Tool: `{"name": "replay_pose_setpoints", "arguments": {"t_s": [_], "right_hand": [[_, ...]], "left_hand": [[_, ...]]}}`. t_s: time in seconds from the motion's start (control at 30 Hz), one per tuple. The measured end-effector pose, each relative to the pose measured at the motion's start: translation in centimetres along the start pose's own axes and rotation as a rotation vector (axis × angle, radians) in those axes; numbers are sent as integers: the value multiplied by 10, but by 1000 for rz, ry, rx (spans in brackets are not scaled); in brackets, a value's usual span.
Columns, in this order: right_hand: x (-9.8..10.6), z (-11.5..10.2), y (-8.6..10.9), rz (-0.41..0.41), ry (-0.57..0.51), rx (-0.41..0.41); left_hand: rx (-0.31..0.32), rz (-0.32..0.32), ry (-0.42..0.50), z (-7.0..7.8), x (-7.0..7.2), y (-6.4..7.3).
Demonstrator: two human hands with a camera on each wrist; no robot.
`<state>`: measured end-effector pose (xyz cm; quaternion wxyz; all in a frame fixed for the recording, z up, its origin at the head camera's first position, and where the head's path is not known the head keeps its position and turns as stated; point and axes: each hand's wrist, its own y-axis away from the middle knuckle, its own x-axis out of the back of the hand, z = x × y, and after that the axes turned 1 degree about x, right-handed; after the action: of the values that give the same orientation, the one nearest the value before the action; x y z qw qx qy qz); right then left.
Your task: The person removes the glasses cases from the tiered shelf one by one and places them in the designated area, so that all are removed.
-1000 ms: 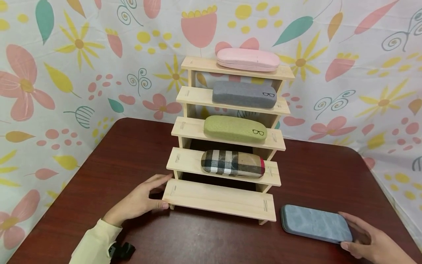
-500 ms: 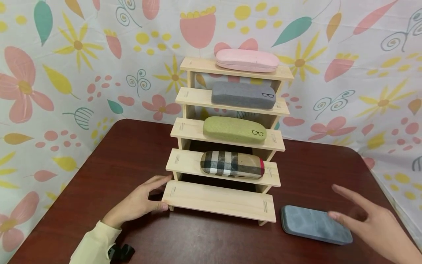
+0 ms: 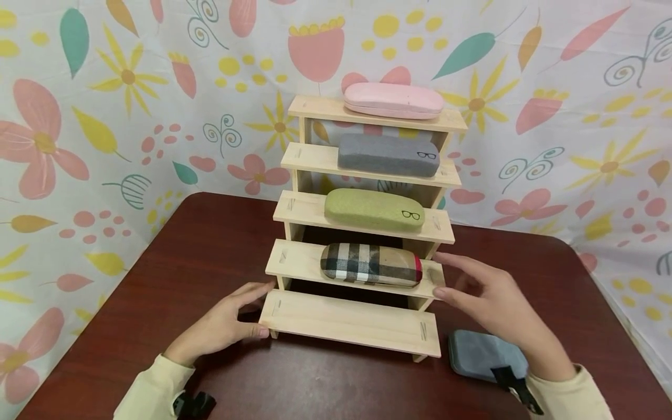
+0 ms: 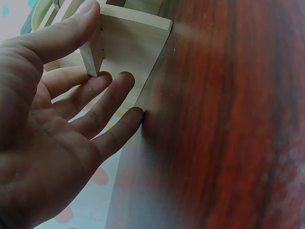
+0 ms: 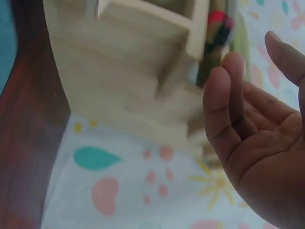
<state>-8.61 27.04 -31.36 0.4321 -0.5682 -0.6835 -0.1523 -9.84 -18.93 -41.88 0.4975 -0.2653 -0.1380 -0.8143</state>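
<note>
Two sides should get even, gentle pressure: your left hand [image 3: 224, 319], loosely spread, touches the wooden rack [image 3: 346, 319]; your right hand [image 3: 490, 297], likewise spread, gripping nothing, perhaps touches too.

You have five eyeglass cases [image 3: 367, 209], one wooden rack [image 3: 346, 318] with five shelves [image 3: 300, 258], and one table [image 3: 294, 382]. You see two hands [image 3: 228, 321].
</note>
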Motion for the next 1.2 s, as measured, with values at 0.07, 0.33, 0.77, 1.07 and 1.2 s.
{"name": "replay_pose_setpoints", "arguments": {"t_s": [0.07,0.33,0.77,1.07,1.2], "right_hand": [[-6,-1,-10,-55,-19,-27],[-22,-4,-32,-208,-14,-151],[-28,0,-33,-158,-13,-90],[-20,10,-21,-80,-14,-133],[-16,18,-16,-51,-48,-156]], "left_hand": [[1,-3,-4,0,0,0],[5,-4,-14,0,-1,0],[-7,1,-2,0,0,1],[-24,2,-16,-1,-1,0],[-16,2,-22,-1,-1,0]]}}
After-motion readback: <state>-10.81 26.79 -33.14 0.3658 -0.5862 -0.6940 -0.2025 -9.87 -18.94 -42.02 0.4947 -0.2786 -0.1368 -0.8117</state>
